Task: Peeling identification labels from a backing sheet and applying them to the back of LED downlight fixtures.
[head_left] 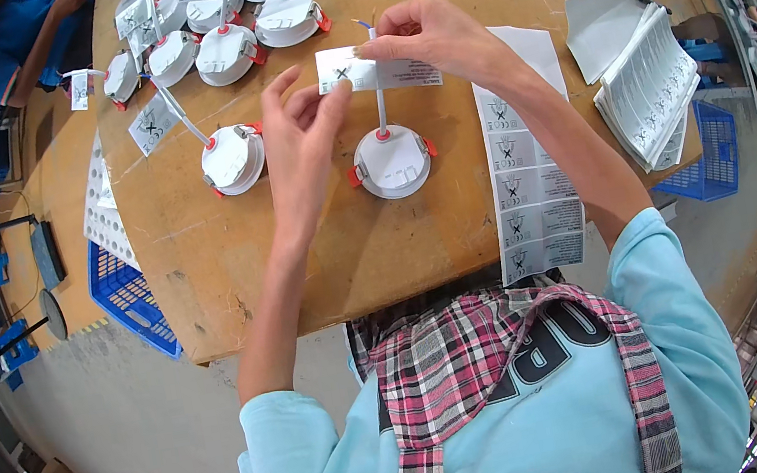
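Observation:
A round white downlight [394, 164] with red-tipped spring clips lies on the wooden table in front of me. Its white cable [381, 102] rises from a red collar to bare wire ends. Around the cable's upper part sits a white printed label [417, 72], spread out to both sides. My left hand [307, 129] pinches the label's left end between thumb and fingers. Curled at the cable's top, my right hand [426, 36] grips the label near the cable. A sheet of labels [532, 173] lies beneath my right forearm. Left of me is another labelled downlight [234, 160].
Several labelled downlights [226, 55] crowd the far left of the table. A stack of label sheets [647, 85] lies at the right edge. Blue crates [126, 301] stand below the table's sides. Another person's arm [38, 53] shows at the far left.

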`<control>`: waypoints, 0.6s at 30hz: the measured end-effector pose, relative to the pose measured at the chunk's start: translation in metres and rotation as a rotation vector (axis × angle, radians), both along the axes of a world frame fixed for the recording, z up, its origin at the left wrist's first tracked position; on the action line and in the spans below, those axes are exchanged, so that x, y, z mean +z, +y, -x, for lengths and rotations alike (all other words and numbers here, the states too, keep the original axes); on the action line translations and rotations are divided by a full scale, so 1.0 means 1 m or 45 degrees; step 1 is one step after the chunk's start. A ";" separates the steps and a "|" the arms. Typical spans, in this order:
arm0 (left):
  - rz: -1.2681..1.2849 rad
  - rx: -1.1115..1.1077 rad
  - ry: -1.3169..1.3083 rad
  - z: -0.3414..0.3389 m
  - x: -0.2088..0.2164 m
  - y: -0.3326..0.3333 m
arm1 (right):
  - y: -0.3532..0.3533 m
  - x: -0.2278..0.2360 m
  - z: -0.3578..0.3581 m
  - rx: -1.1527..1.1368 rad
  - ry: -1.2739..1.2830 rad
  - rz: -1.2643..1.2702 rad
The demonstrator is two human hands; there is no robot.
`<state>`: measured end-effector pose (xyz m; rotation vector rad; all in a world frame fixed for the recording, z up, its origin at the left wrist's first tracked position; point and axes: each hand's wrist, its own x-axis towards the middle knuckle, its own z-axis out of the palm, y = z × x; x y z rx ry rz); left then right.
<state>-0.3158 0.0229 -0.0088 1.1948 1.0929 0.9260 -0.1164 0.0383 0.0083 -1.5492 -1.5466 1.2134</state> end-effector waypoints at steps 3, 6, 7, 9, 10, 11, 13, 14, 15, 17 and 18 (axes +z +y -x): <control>-0.218 -0.078 0.182 -0.002 -0.009 -0.032 | -0.005 -0.003 -0.003 -0.130 -0.016 -0.030; -0.535 -0.197 0.558 -0.001 -0.015 -0.047 | -0.008 -0.005 0.002 -0.205 0.001 -0.149; -0.745 -0.260 0.710 -0.002 -0.016 -0.049 | -0.010 -0.006 0.003 -0.203 -0.004 -0.150; -0.714 -0.250 0.684 -0.002 -0.015 -0.051 | -0.012 -0.009 0.006 -0.307 -0.134 -0.240; -0.683 -0.244 0.665 -0.003 -0.014 -0.051 | -0.012 -0.013 0.006 -0.306 -0.135 -0.243; -0.686 -0.242 0.664 -0.003 -0.014 -0.051 | -0.012 -0.018 0.005 -0.332 -0.150 -0.258; -0.713 -0.237 0.676 -0.004 -0.016 -0.053 | -0.010 -0.020 0.001 -0.357 -0.166 -0.277; -0.716 -0.236 0.675 -0.004 -0.017 -0.053 | -0.007 -0.019 -0.003 -0.357 -0.089 -0.180; -0.731 -0.237 0.670 -0.005 -0.018 -0.052 | -0.006 -0.018 -0.007 -0.357 -0.013 -0.083; -0.743 -0.237 0.667 -0.004 -0.019 -0.052 | -0.004 -0.009 -0.010 -0.275 -0.043 -0.114; -0.709 -0.231 0.672 -0.003 -0.018 -0.052 | -0.004 -0.006 -0.010 -0.195 -0.074 -0.145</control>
